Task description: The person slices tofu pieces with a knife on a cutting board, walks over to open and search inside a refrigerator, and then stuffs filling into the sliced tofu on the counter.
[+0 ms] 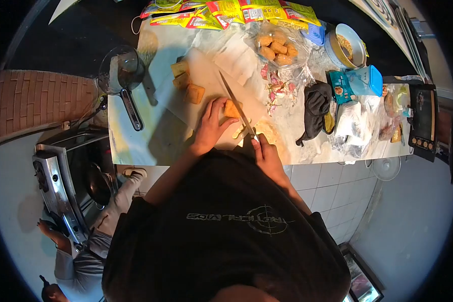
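The left hand (212,127) pinches a golden block (231,109) on a pale board (202,70); the right hand (268,155) grips a knife (230,90), blade slanting forward-left along the block's right side, contact hard to tell.

On the left, the counter (158,143) offers a hand a bare lane between the dark pan (127,63) and the cutting board (206,70). The knife (231,94) slants across the board, barring sideways passage between the 2 sides. Yellow packets (259,14) line the far edge. Right, bare counter separates peelings (278,93) from an obstructing black cloth (316,103).
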`<state>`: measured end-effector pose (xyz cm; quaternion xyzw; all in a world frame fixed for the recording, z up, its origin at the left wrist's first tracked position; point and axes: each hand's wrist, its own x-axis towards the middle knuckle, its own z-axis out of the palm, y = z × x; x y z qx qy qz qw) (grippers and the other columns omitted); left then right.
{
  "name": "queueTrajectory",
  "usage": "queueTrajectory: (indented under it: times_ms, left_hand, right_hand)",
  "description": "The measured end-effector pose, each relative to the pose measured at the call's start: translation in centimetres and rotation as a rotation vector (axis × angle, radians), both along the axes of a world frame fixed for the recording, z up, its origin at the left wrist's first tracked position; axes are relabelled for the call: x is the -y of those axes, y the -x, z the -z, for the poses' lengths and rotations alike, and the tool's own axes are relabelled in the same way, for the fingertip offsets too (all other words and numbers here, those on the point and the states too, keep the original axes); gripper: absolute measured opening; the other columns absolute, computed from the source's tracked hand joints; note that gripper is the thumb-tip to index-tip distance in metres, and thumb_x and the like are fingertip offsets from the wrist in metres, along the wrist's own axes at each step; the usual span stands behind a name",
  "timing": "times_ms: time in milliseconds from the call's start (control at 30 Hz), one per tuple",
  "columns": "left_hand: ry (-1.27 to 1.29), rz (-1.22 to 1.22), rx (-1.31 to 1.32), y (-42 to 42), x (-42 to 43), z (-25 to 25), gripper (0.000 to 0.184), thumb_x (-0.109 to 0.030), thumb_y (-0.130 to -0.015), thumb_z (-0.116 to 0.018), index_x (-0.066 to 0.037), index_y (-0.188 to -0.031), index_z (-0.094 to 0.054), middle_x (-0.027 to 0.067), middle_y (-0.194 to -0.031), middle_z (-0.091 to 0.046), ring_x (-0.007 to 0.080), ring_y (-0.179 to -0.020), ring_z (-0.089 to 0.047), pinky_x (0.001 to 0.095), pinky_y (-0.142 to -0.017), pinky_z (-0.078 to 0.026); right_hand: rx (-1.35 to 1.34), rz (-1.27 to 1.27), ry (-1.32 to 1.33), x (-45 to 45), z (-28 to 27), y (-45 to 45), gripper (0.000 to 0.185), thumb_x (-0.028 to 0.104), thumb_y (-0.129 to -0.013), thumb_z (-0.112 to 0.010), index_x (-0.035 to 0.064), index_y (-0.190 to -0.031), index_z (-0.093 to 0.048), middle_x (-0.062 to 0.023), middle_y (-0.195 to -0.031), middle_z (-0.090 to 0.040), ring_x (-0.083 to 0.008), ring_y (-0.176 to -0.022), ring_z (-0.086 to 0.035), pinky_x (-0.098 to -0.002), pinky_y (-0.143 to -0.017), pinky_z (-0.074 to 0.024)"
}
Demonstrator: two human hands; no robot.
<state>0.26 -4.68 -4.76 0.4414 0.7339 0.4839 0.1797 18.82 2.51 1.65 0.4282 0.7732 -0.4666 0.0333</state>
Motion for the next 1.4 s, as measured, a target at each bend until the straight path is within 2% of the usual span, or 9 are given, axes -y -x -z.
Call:
queueTrajectory:
  times_ms: [167,267,333,667,733,833,1167,1300,1400]
  left_hand:
    - [-0.059,-0.013,0.021,0.1,0.2,0.4,0.054,-0.012,-0.074,-0.079,-0.004,-0.12,-0.052,0.0135,-0.113,-0.056,0.0303,-0.103,-0.058,0.0374,-0.089,-0.048]
    - [-0.067,-0.004,-0.011,0.0,0.3,0.5,0.053,-0.017,-0.077,-0.077,-0.005,-0.121,-0.05,0.0156,-0.114,-0.053,0.0361,-0.104,-0.055,0.0418,-0.088,-0.047]
    - [-0.065,-0.02,0.003,0.0,0.1,0.5,0.052,-0.012,-0.074,-0.079,-0.003,-0.118,-0.053,0.0133,-0.112,-0.057,0.0302,-0.104,-0.058,0.0376,-0.089,-0.048]
    - [-0.038,-0.018,-0.048,0.0,0.1,0.5,0.051,-0.016,-0.074,-0.079,-0.003,-0.116,-0.053,0.0128,-0.112,-0.057,0.0301,-0.102,-0.058,0.0383,-0.089,-0.048]
    - [-0.037,-0.003,-0.019,0.0,0.1,0.6,0.051,-0.021,-0.077,-0.077,-0.005,-0.119,-0.053,0.0143,-0.115,-0.054,0.036,-0.107,-0.054,0.0426,-0.089,-0.047]
    - [-0.037,-0.013,-0.185,0.2,0.0,0.2,0.051,-0.021,-0.076,-0.078,-0.005,-0.118,-0.054,0.0129,-0.115,-0.055,0.0349,-0.108,-0.052,0.0425,-0.091,-0.046]
    - [-0.111,-0.065,-0.138,0.3,-1.0,-1.5,0.044,-0.018,-0.077,-0.076,-0.004,-0.113,-0.055,0.0109,-0.115,-0.054,0.0331,-0.107,-0.051,0.0412,-0.09,-0.045]
    - [-0.194,0.06,-0.298,2.7,-5.5,-4.2,0.032,-0.022,-0.084,-0.07,-0.004,-0.105,-0.056,0.0094,-0.111,-0.053,0.0299,-0.106,-0.052,0.0409,-0.088,-0.044]
    - [-0.136,0.165,-0.478,5.5,-10.3,-2.5,0.032,-0.031,-0.088,-0.065,-0.005,-0.105,-0.057,0.0087,-0.11,-0.053,0.0281,-0.105,-0.051,0.0402,-0.09,-0.041]
  right_hand:
    - [0.027,-0.025,-0.03,0.1,-0.1,0.3,0.028,0.024,-0.1,-0.045,-0.0018,-0.108,-0.05,-0.0301,-0.07,-0.06,-0.0483,-0.068,-0.06,-0.0518,-0.058,-0.0447]
    - [-0.034,-0.042,-0.041,0.4,0.4,0.1,0.028,0.025,-0.101,-0.045,-0.0018,-0.107,-0.05,-0.03,-0.069,-0.06,-0.0484,-0.068,-0.06,-0.0521,-0.058,-0.0451]
    - [-0.07,-0.037,-0.126,0.5,1.6,0.0,0.033,0.03,-0.102,-0.043,-0.0024,-0.104,-0.05,-0.0275,-0.06,-0.054,-0.0457,-0.058,-0.056,-0.0475,-0.051,-0.0405]
    - [0.054,-0.112,-0.153,0.2,3.1,0.3,0.028,0.025,-0.1,-0.046,-0.003,-0.102,-0.044,-0.0319,-0.072,-0.06,-0.0499,-0.068,-0.059,-0.0553,-0.058,-0.0463]
    - [0.044,-0.114,-0.142,0.1,3.2,0.4,0.029,0.026,-0.1,-0.044,-0.0029,-0.103,-0.043,-0.0316,-0.072,-0.06,-0.0498,-0.069,-0.06,-0.0553,-0.059,-0.047]
    - [0.059,-0.125,-0.167,0.0,3.2,0.7,0.029,0.027,-0.101,-0.042,-0.0023,-0.104,-0.042,-0.0319,-0.073,-0.06,-0.0506,-0.07,-0.06,-0.0558,-0.059,-0.0475]
    - [0.117,-0.144,-0.148,-0.8,4.2,1.2,0.031,0.03,-0.1,-0.042,-0.0001,-0.107,-0.041,-0.0315,-0.074,-0.062,-0.0515,-0.071,-0.06,-0.0577,-0.059,-0.0477]
    - [0.15,-0.162,-0.11,-0.8,4.1,1.2,0.031,0.03,-0.1,-0.042,-0.0002,-0.108,-0.041,-0.0317,-0.078,-0.062,-0.0509,-0.073,-0.061,-0.0566,-0.061,-0.0485]
    - [0.171,-0.168,-0.137,-0.9,3.8,1.1,0.032,0.031,-0.1,-0.043,-0.0001,-0.107,-0.042,-0.0308,-0.079,-0.062,-0.05,-0.074,-0.061,-0.0555,-0.062,-0.0492]
